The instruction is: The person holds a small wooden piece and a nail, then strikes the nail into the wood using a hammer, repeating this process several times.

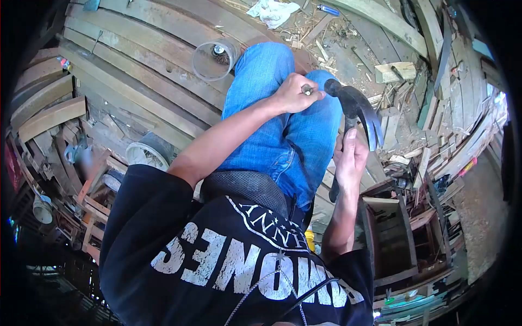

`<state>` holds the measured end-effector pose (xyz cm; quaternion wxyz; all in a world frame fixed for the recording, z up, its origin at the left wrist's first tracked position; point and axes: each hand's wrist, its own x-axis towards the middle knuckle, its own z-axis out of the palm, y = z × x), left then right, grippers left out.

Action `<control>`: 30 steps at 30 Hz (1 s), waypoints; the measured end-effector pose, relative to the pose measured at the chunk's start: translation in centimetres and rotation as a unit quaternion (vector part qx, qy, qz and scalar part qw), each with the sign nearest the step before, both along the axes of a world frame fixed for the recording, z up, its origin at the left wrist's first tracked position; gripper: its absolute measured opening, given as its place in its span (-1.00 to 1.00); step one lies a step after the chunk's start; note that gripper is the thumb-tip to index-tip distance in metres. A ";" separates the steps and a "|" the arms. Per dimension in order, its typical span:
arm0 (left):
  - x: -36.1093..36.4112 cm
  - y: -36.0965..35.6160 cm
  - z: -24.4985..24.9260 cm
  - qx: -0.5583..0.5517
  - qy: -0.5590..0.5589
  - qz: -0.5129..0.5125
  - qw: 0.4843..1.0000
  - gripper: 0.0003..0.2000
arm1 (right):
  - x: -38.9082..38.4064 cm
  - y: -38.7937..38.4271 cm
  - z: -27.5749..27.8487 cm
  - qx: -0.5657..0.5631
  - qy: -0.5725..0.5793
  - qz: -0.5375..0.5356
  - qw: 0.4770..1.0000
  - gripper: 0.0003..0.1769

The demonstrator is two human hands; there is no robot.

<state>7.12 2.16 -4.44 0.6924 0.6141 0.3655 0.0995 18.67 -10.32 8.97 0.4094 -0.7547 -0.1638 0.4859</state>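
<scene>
My right hand [350, 157] is closed around the handle of a claw hammer [356, 103], just below its dark metal head. The hammer's striking face points left, close beside my left hand [294, 93], while the curved claws hang to the right. My left fist, above my jeans [255, 92] at the knees, grips a slim rod with a round, pale end [308, 89]; the rest of it is hidden by my fingers, so its kind does not show. A clear round container [202, 61] with small contents stands on the planks left of my knee.
Wooden planks [130, 65] run along the left. Wood chips, a white cloth [272, 12] and a blue lighter-like object [328, 10] lie ahead. A white bucket [142, 155] is by my left elbow; a wooden frame [389, 239] and scrap wood are at right.
</scene>
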 end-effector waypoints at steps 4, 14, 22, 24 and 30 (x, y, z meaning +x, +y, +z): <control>-0.2 0.0 -0.1 -0.005 -0.054 0.009 0.998 -0.88 | -0.4 -0.6 -0.2 -0.027 -0.003 0.017 0.999 -0.45; -0.1 0.5 1.1 -0.037 0.081 -0.098 0.991 -0.86 | -0.3 -0.9 0.5 -0.042 -0.031 0.021 0.998 -0.48; -0.2 1.1 1.9 -0.060 0.096 -0.097 0.989 -0.84 | 0.0 -1.8 -0.2 -0.058 -0.051 0.033 0.996 -0.53; -0.5 0.9 2.0 -0.064 0.080 -0.090 0.991 -0.82 | 0.1 -1.6 -0.1 -0.065 -0.053 0.039 0.996 -0.53; -1.5 0.7 2.0 -0.036 0.026 -0.092 0.995 -0.64 | -0.2 -1.3 -0.1 -0.059 -0.041 0.032 0.997 -0.47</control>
